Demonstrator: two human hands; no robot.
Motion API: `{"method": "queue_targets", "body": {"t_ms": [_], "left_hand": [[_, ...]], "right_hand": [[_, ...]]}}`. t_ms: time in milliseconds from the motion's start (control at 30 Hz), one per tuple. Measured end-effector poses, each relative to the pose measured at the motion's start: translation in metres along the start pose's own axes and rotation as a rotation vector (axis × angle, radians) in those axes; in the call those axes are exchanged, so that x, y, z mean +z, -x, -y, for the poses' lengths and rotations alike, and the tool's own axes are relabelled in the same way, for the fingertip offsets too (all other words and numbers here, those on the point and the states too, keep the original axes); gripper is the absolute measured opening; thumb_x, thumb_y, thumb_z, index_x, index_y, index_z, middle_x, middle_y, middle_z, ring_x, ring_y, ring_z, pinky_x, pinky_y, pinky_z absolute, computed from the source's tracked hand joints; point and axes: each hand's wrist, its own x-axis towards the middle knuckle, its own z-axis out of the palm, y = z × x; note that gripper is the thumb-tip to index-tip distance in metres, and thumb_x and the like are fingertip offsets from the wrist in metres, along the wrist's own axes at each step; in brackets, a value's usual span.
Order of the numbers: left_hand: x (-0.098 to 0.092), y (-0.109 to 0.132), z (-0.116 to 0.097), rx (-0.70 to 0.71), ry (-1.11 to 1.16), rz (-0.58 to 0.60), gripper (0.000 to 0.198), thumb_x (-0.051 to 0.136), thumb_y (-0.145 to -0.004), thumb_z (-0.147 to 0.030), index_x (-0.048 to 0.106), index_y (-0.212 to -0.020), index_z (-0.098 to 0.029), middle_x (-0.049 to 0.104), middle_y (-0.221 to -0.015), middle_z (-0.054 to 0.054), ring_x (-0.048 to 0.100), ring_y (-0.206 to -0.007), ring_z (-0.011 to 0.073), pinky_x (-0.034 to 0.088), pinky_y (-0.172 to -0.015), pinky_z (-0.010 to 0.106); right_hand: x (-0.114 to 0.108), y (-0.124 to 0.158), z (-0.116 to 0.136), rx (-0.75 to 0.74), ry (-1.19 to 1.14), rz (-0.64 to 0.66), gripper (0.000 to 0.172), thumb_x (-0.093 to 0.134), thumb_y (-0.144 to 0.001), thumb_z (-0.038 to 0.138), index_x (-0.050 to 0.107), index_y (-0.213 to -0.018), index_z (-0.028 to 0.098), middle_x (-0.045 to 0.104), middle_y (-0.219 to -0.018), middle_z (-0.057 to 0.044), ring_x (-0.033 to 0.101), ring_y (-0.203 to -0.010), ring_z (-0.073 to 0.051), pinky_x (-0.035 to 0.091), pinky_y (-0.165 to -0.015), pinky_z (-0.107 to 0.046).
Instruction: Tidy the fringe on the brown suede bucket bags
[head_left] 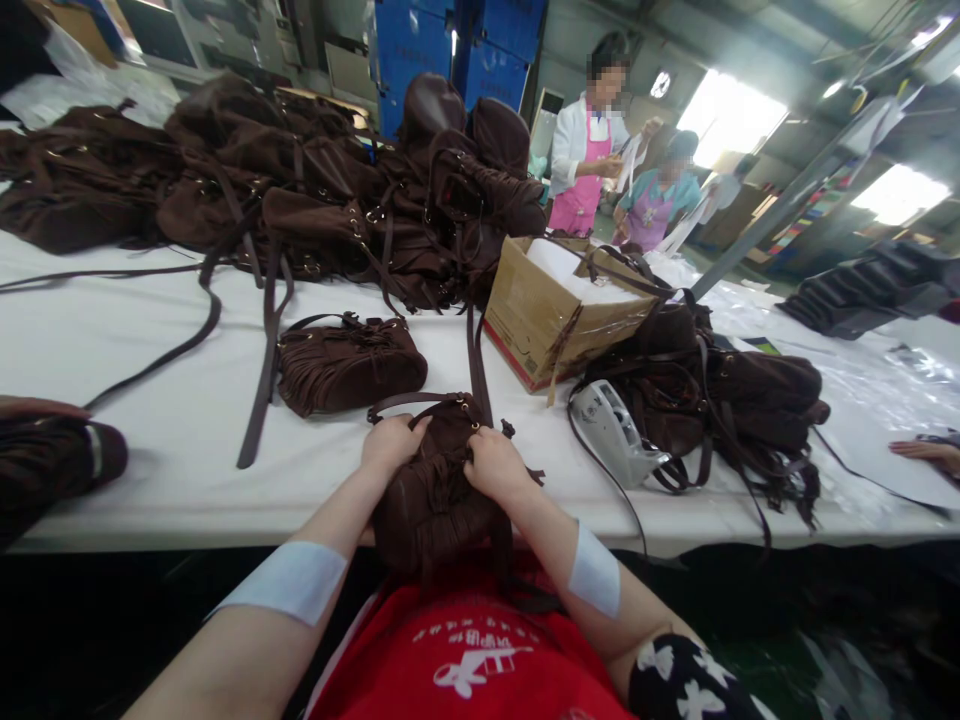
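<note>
Beyond and right of the right grip (496,464), 2 windows (739,116) are blown out; glare is scattered across plastic sheeting (896,375). Below the grip, deep shadow is cast under the table (172,410). Outer edges are stretched and blurred.

Your left hand (391,447) gripped upper left side of dark brown bag (435,510); your right hand (496,463) gripped upper right side. Bag sat at near edge of white table (67,345). Second bag (352,368) lay just beyond. Bag pile (315,210) stood farther back. Open carton (529,325) stood to right, grey device (611,430) near it.
</note>
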Motion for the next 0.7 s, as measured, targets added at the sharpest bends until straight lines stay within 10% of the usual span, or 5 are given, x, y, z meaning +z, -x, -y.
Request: {"method": "queue_targets", "body": {"t_ms": [367,700], "left_hand": [[-0.001,0.002,-0.002,-0.004,-0.016,0.004,0.060,0.028,-0.088,-0.061,0.070,-0.091,-0.019,0.073,-0.094,0.015,0.068,-0.092,0.0291,0.050,-0.076,0.035],[-0.001,0.002,-0.003,0.006,-0.009,-0.006,0.060,0.028,-0.088,-0.061,0.070,-0.093,-0.018,0.073,-0.092,0.015,0.068,-0.089,0.0298,0.050,-0.073,0.035]], "right_hand": [[-0.014,0.012,-0.001,-0.068,-0.014,0.188,0.018,0.059,-0.073,0.025,0.071,-0.086,0.022,0.071,-0.089,-0.006,0.064,-0.085,-0.020,0.045,-0.073,-0.027],[-0.027,0.053,0.007,-0.171,-0.222,0.108,0.015,0.055,-0.069,0.016,0.068,-0.075,0.019,0.069,-0.079,-0.002,0.060,-0.072,-0.016,0.041,-0.068,-0.024]]}}
